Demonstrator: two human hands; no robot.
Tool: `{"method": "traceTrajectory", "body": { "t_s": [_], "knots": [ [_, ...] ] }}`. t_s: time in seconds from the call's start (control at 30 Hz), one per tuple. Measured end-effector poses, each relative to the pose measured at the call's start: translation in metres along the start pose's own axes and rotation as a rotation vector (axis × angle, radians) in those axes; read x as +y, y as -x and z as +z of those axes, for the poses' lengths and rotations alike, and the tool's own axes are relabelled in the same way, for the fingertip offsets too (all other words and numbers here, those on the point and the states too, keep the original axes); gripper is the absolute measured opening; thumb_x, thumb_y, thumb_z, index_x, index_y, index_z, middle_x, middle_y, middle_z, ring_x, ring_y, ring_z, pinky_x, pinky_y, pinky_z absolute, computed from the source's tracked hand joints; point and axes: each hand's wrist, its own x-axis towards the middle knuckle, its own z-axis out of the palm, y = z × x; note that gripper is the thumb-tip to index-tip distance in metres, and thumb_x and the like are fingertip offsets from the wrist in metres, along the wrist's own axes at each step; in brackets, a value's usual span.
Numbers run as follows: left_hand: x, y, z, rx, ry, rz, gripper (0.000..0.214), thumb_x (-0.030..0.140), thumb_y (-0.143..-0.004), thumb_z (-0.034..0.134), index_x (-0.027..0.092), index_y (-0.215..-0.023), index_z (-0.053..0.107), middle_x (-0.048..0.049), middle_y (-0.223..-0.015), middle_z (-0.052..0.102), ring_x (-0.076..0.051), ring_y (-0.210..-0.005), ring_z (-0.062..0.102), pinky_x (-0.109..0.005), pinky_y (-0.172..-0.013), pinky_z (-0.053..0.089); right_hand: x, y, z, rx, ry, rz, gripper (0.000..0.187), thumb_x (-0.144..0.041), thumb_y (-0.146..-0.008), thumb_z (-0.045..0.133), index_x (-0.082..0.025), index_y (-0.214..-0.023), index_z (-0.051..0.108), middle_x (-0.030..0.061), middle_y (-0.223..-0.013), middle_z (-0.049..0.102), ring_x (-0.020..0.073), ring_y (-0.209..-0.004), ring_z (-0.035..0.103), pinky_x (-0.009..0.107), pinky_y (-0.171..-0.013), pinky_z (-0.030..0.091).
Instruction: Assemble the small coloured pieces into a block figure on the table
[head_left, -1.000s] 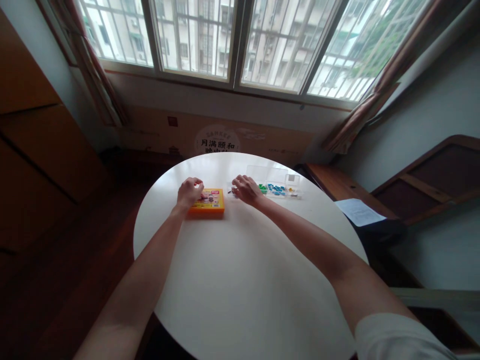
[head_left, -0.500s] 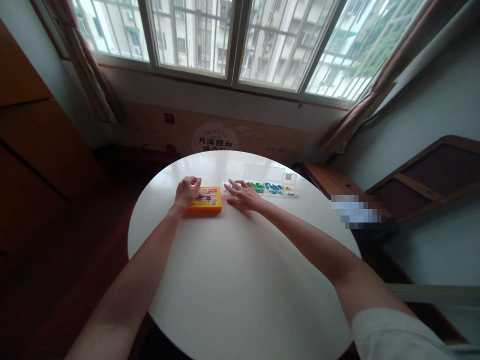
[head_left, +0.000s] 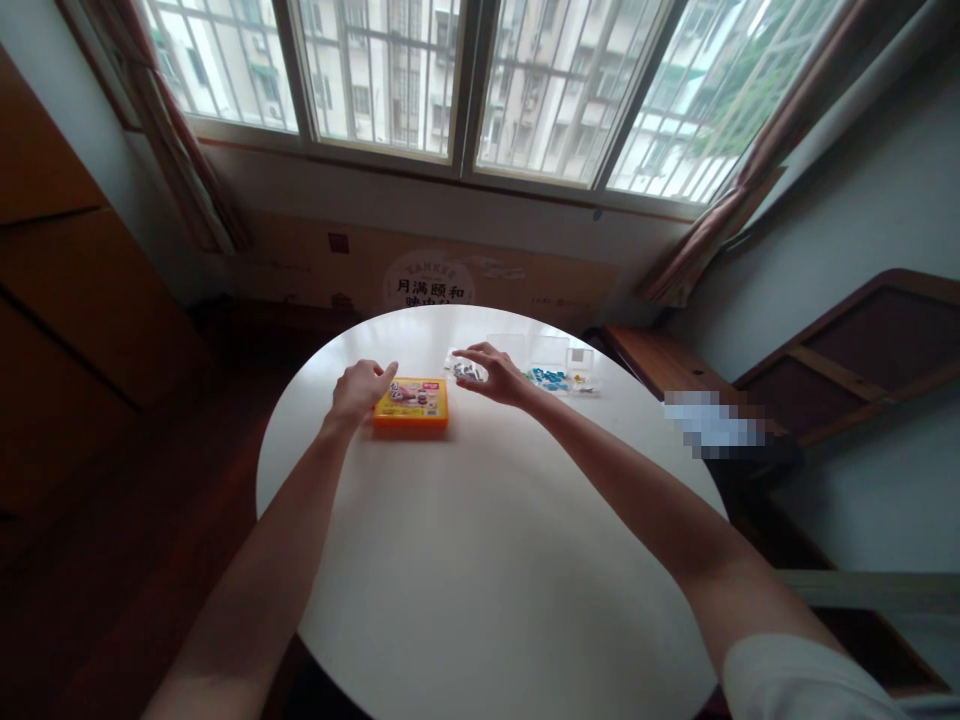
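Observation:
A yellow and orange box (head_left: pixel 411 412) with a printed label lies flat on the white round table (head_left: pixel 450 540). My left hand (head_left: pixel 361 388) is at the box's left edge, thumb apart from the partly hidden fingers; whether it touches the box is unclear. My right hand (head_left: pixel 495 376) hovers over a small clear case of grey and white pieces (head_left: pixel 468 370), fingers spread and curved with nothing visible between them. Just right of that hand, blue pieces (head_left: pixel 549 378) sit in a clear compartment. Green pieces there are mostly hidden behind the hand.
Farther right stands another small clear compartment (head_left: pixel 582 384) with a few yellow bits, its lid raised. Beyond the table's right edge is a wooden bench (head_left: pixel 660 350). The windowed wall rises behind the table, and a wooden cabinet (head_left: pixel 52 300) stands at the left.
My left hand has drawn back left from over the box, uncovering its label. My right hand has shifted slightly right, showing the grey pieces and covering most of the green ones.

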Motion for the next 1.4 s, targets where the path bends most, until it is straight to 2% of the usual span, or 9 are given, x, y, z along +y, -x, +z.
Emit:
{"method": "traceTrajectory", "body": {
  "t_s": [0.17, 0.3, 0.4, 0.53, 0.7, 0.83, 1.07, 1.27, 1.4],
  "knots": [
    [0.01, 0.002, 0.016, -0.114, 0.24, 0.03, 0.05, 0.059, -0.089, 0.048, 0.015, -0.1, 0.069, -0.0134, -0.102, 0.071, -0.022, -0.069, 0.069, -0.032, -0.062, 0.055, -0.023, -0.007, 0.01, -0.098, 0.014, -0.139, 0.061, -0.042, -0.084, 0.065, -0.026, -0.14, 0.046, 0.0141, -0.133, 0.052, 0.0276, -0.118, 0.052, 0.044, -0.097, 0.04],
    [0.018, 0.009, 0.019, -0.102, 0.139, 0.201, 0.046, 0.054, -0.091, 0.047, 0.015, -0.1, 0.07, -0.0123, -0.101, 0.071, -0.026, -0.09, 0.068, -0.033, -0.077, 0.053, -0.028, -0.007, 0.021, -0.156, 0.05, -0.195, 0.062, -0.045, -0.083, 0.065, -0.025, -0.139, 0.047, 0.0142, -0.134, 0.052, 0.0282, -0.118, 0.052, 0.045, -0.098, 0.038],
    [0.018, 0.01, 0.022, -0.065, 0.093, 0.301, 0.046, 0.052, -0.092, 0.045, 0.015, -0.106, 0.069, -0.0125, -0.104, 0.069, -0.026, -0.098, 0.066, -0.033, -0.086, 0.05, -0.013, -0.016, 0.014, -0.107, 0.053, -0.211, 0.057, -0.053, -0.088, 0.054, -0.024, -0.138, 0.048, 0.0129, -0.133, 0.054, 0.0264, -0.117, 0.051, 0.044, -0.1, 0.037],
    [0.015, 0.011, 0.025, -0.039, 0.117, 0.542, 0.052, 0.055, -0.088, 0.052, 0.016, -0.119, 0.064, -0.0127, -0.12, 0.062, -0.025, -0.111, 0.06, -0.034, -0.099, 0.045, 0.027, -0.037, -0.007, 0.006, 0.248, 0.048, 0.048, -0.037, -0.094, 0.046, -0.018, -0.138, 0.048, 0.0151, -0.139, 0.05, 0.0301, -0.127, 0.041, 0.046, -0.101, 0.035],
    [0.013, 0.014, 0.024, -0.231, 0.121, 0.777, 0.066, 0.057, -0.078, 0.065, 0.017, -0.131, 0.057, -0.0123, -0.131, 0.056, -0.026, -0.122, 0.053, -0.034, -0.106, 0.041, 0.073, -0.049, -0.021, -0.163, 0.443, 0.306, 0.066, -0.022, -0.084, 0.057, -0.014, -0.146, 0.035, 0.0159, -0.144, 0.046, 0.0368, -0.135, 0.029, 0.05, -0.104, 0.03],
    [0.012, 0.016, 0.025, -0.26, 0.103, 0.793, 0.069, 0.055, -0.078, 0.066, 0.019, -0.135, 0.054, -0.0119, -0.134, 0.054, -0.027, -0.122, 0.053, -0.035, -0.106, 0.04, 0.08, -0.043, -0.023, -0.188, 0.507, 0.3, 0.054, -0.018, -0.083, 0.058, -0.016, -0.136, 0.049, 0.0181, -0.131, 0.054, 0.0364, -0.125, 0.04, 0.048, -0.099, 0.031],
    [0.013, 0.019, 0.026, -0.242, 0.089, 0.76, 0.067, 0.055, -0.077, 0.066, 0.02, -0.134, 0.056, -0.0113, -0.132, 0.052, -0.026, -0.119, 0.055, -0.033, -0.104, 0.042, 0.064, -0.009, -0.023, -0.025, 0.501, 0.149, 0.026, -0.018, -0.087, 0.051, -0.018, -0.109, 0.065, 0.0133, -0.113, 0.058, 0.0294, -0.107, 0.046, 0.041, -0.093, 0.031],
    [0.012, 0.017, 0.031, -0.221, 0.082, 0.762, 0.069, 0.058, -0.078, 0.065, 0.019, -0.134, 0.056, -0.0119, -0.128, 0.055, -0.027, -0.114, 0.057, -0.034, -0.1, 0.044, 0.055, 0.032, -0.014, -0.026, 0.542, 0.092, 0.034, -0.018, -0.094, 0.036, -0.015, -0.111, 0.066, 0.0159, -0.108, 0.058, 0.0277, -0.1, 0.048, 0.038, -0.086, 0.035],
    [0.012, 0.017, 0.032, -0.219, 0.085, 0.768, 0.068, 0.056, -0.079, 0.064, 0.019, -0.135, 0.055, -0.0121, -0.128, 0.055, -0.027, -0.114, 0.056, -0.034, -0.099, 0.044, 0.058, 0.054, -0.005, 0.01, 0.473, 0.046, 0.044, -0.037, -0.098, 0.035, -0.016, -0.13, 0.057, 0.0157, -0.12, 0.057, 0.0276, -0.105, 0.048, 0.04, -0.091, 0.037]
  ]
}}
